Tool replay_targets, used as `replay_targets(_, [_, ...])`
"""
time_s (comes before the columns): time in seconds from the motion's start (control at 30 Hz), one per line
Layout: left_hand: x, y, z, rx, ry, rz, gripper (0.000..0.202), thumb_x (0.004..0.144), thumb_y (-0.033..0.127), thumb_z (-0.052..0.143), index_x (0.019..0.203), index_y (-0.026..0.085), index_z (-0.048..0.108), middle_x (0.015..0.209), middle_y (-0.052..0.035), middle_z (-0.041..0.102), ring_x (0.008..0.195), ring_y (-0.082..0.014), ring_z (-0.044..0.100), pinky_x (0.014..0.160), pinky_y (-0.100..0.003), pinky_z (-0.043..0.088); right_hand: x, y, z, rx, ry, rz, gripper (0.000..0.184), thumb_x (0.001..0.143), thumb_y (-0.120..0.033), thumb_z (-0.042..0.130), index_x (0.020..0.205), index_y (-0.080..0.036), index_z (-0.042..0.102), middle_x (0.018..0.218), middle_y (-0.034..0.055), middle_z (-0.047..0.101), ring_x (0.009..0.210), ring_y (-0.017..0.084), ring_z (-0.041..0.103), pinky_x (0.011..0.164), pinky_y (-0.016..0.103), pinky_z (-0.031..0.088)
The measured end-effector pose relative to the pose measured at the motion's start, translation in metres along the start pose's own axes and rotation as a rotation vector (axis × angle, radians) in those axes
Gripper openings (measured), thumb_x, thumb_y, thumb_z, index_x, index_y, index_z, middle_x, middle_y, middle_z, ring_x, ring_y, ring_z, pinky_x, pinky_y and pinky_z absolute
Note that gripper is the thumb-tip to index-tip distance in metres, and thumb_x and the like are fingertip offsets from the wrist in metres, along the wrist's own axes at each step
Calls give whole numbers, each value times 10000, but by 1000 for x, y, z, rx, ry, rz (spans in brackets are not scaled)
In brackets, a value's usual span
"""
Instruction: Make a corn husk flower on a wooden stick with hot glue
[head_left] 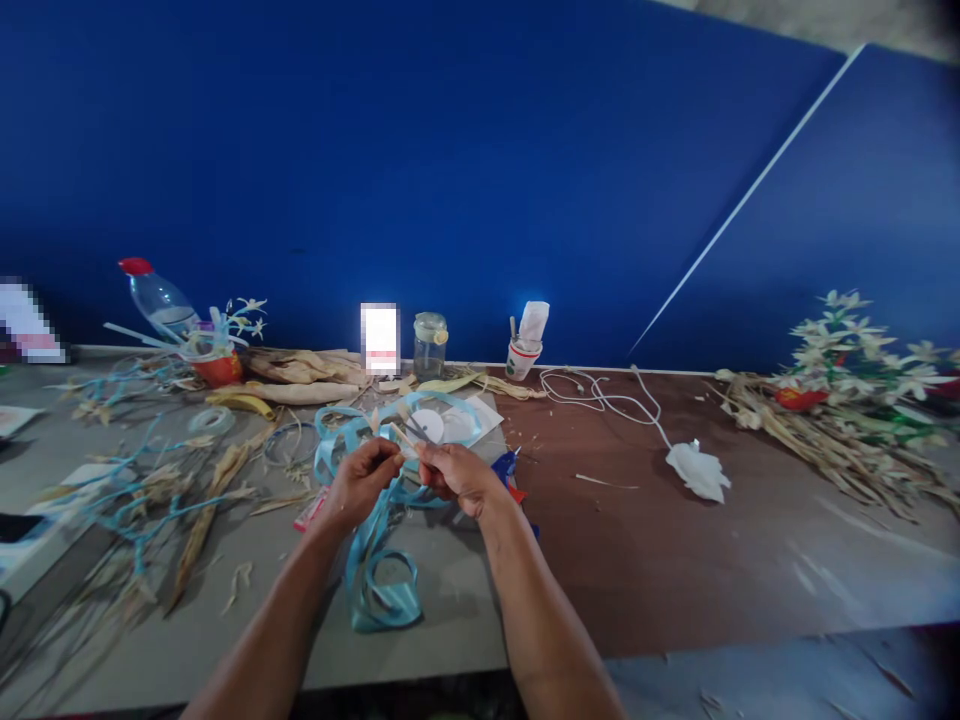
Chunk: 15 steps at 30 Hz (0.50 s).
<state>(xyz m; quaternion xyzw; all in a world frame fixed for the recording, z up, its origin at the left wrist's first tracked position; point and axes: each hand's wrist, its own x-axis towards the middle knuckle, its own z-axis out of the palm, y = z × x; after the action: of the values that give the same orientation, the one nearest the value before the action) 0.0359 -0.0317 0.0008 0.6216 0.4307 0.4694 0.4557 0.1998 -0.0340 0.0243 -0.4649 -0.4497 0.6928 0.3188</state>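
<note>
My left hand (366, 478) is closed in a pinch, with a small pale dried-husk petal (375, 422) sticking up from its fingertips. Close beside it, my right hand (463, 474) is curled shut; grey blades that look like scissors (421, 428) project from it toward the upper left. A pale husk strip (402, 438) lies between the two hands, its lower end hidden by fingers. Looped light-blue ribbon (384, 592) spreads beneath and behind both hands. Just past them rests a white round disc (427, 425), partly covered.
Blue-wrapped stems (142, 510) and a tape roll (211, 420) lie left. Along the blue partition stand a red cup (217, 368), a glass jar (430, 348) and a white cup (523, 360). To the right are a white cable (645, 410), crumpled tissue (699, 470) and white artificial flowers (862, 350).
</note>
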Motion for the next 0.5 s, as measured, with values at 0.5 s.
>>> replay_targets(0.5, [4, -5, -8, -66, 75, -46, 178, 723, 328, 614, 678, 165, 560, 514, 45, 450, 468, -74, 378, 455, -205, 296, -7, -6, -12, 229, -100, 6, 486, 775, -527, 515, 479, -145, 465, 332, -93, 241, 312, 25, 148, 370, 191, 97])
